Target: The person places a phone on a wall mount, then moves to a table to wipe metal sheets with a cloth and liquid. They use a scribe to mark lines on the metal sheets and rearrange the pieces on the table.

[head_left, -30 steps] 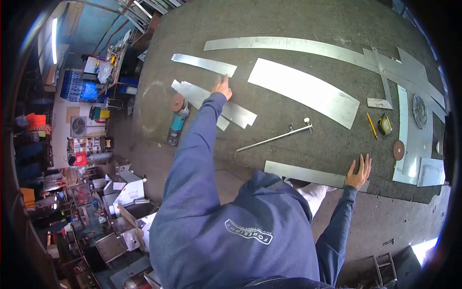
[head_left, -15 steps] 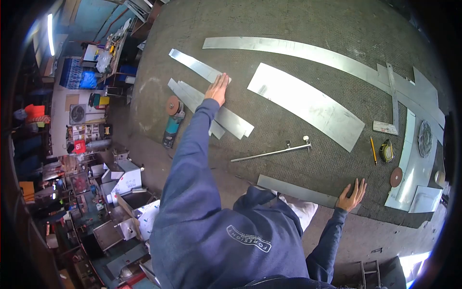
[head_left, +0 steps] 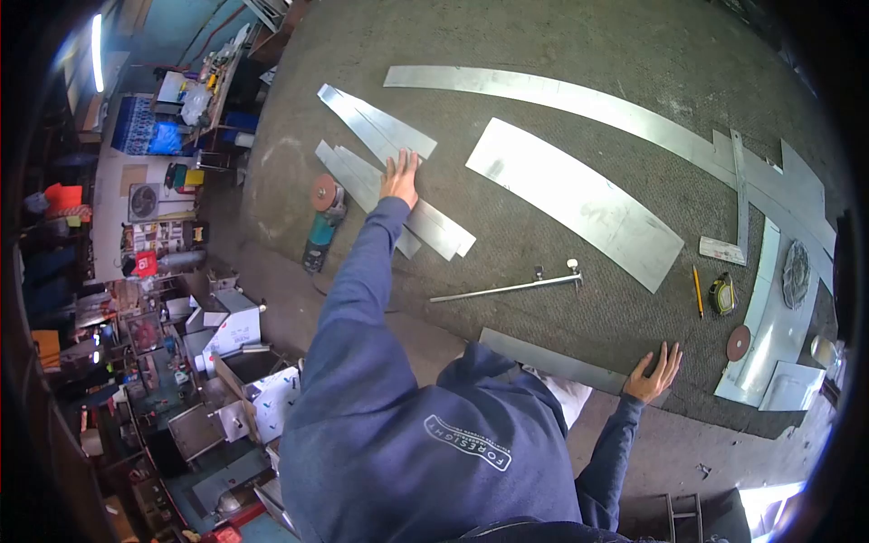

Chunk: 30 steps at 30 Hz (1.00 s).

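My left hand (head_left: pixel 399 179) lies flat and open at the near end of two narrow metal strips (head_left: pixel 380 124) that fan apart, its fingertips touching the metal. Below and partly behind that wrist are more overlapping strips (head_left: pixel 441 229). An angle grinder (head_left: pixel 320 233) with a reddish disc lies left of them. To the right is a wide curved metal sheet (head_left: pixel 575 201). My right hand (head_left: pixel 654 373) rests open, fingers spread, at the end of a flat strip (head_left: pixel 552 358) along the near edge. Between the hands lies a thin metal rod with knobs (head_left: pixel 507 289).
A long curved strip (head_left: pixel 552 90) crosses the far side. At right are a try square (head_left: pixel 740 199), pencil (head_left: pixel 698 291), tape measure (head_left: pixel 721 295), loose disc (head_left: pixel 738 343) and metal sheets (head_left: pixel 778 308). A cluttered bench (head_left: pixel 217 90) stands far left.
My left hand has shifted slightly left and down. The strips at its fingertips, earlier looking like one narrow piece, are now fanned apart. My right hand stays at the near edge.
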Tool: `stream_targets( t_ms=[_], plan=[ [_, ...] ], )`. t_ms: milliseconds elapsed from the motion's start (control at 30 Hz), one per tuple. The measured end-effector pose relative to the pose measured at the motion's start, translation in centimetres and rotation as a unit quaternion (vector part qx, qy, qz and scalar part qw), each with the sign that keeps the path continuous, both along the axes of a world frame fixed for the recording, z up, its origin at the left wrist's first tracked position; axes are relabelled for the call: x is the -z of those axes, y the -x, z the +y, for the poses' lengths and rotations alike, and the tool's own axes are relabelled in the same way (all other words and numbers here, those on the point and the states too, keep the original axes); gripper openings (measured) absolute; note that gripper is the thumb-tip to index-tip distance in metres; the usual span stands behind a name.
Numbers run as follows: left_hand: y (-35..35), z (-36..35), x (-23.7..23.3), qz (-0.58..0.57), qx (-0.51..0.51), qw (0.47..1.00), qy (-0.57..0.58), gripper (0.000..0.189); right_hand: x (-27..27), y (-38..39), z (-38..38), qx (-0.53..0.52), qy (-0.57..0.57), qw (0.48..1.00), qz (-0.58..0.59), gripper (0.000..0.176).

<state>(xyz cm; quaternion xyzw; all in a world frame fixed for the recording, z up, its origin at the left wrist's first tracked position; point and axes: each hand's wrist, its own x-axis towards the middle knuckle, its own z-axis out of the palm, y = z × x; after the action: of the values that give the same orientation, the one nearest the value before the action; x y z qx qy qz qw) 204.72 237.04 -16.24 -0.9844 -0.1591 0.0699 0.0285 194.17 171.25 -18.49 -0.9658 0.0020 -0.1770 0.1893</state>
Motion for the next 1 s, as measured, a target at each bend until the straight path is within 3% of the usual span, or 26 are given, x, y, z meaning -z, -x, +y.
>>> stream_targets(
  t_ms=[100, 233, 300, 367, 433, 500, 567, 633, 733, 1000],
  plan=[
    [-1.8, -0.6, -0.4, 0.005, -0.009, 1.000, 0.025, 0.087, -0.4, -0.2, 0.2, 0.006, 0.005, 1.000, 0.003, 0.041],
    [-5.1, 2.4, 3.2, -0.039, 0.063, 0.997, 0.032, 0.085, -0.5, -0.3, 0.2, 0.010, 0.008, 1.000, 0.005, 0.042],
    [-7.3, 2.7, 3.7, -0.034, 0.044, 0.997, 0.050, 0.082, -0.5, -0.2, 0.4, 0.008, -0.008, 1.000, 0.000, 0.041],
    [-8.2, 1.2, 1.9, -0.033, 0.029, 0.997, 0.064, 0.080, -0.5, -0.1, 0.3, 0.010, -0.010, 1.000, 0.001, 0.040],
    [-7.9, -3.3, -1.9, -0.003, -0.006, 0.999, -0.033, 0.078, -0.2, -0.1, 0.2, 0.006, -0.008, 1.000, -0.008, 0.039],
    [-7.7, -7.3, -1.8, -0.058, 0.027, 0.996, -0.069, 0.078, -0.1, 0.0, 0.1, 0.015, -0.005, 1.000, -0.009, 0.039],
    [-7.2, -11.9, -2.1, -0.165, 0.214, 0.963, -0.001, 0.059, -0.2, -0.1, 0.1, 0.012, -0.007, 1.000, -0.009, 0.038],
    [-6.7, -16.7, -2.4, -0.229, 0.281, 0.926, 0.107, 0.039, -0.2, 0.0, 0.2, 0.017, -0.010, 1.000, -0.014, 0.038],
    [-5.5, -23.0, -2.5, -0.302, 0.310, 0.888, 0.154, 0.028, -0.3, 0.0, 0.3, 0.018, -0.017, 0.999, -0.022, 0.037],
    [-4.4, -28.6, -2.5, -0.263, 0.373, 0.882, 0.117, 0.033, -0.3, 0.2, 0.3, 0.049, -0.033, 0.998, -0.024, 0.036]
  ],
)
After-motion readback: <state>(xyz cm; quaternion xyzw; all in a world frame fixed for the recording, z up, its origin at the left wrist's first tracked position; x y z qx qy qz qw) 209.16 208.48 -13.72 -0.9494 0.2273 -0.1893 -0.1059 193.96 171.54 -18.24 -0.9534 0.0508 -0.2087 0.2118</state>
